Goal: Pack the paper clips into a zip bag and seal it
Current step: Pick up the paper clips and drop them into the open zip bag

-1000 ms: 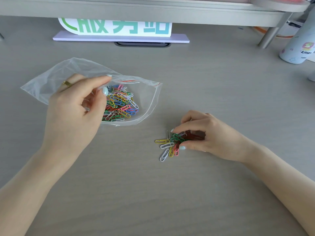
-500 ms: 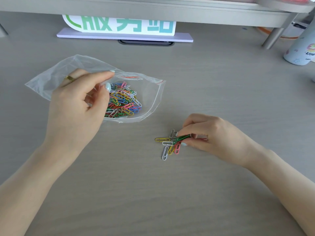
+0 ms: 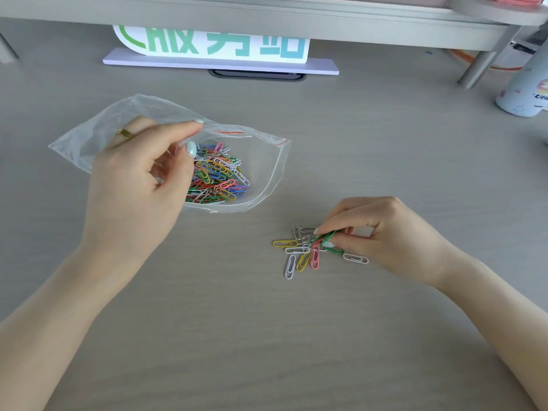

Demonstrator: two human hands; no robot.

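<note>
A clear zip bag [image 3: 264,170] with a red seal line lies on the desk, its mouth open toward the right. Inside it sits a heap of coloured paper clips [image 3: 219,176]. My left hand [image 3: 139,185] pinches the bag's upper lip between thumb and forefinger and holds the mouth open. A small scatter of loose paper clips [image 3: 299,252] lies on the desk right of centre. My right hand [image 3: 382,235] rests at that scatter, its thumb and fingertips pinched on a few green and red clips.
A white sign with green and blue characters [image 3: 213,46] stands on a pale base at the back, under a grey shelf [image 3: 267,13]. A shelf leg [image 3: 480,66] and a pale bottle [image 3: 525,90] stand at the far right.
My right hand has drawn a few clips out of the scatter to the right and raised them slightly. The left hand keeps the bag open as before.
</note>
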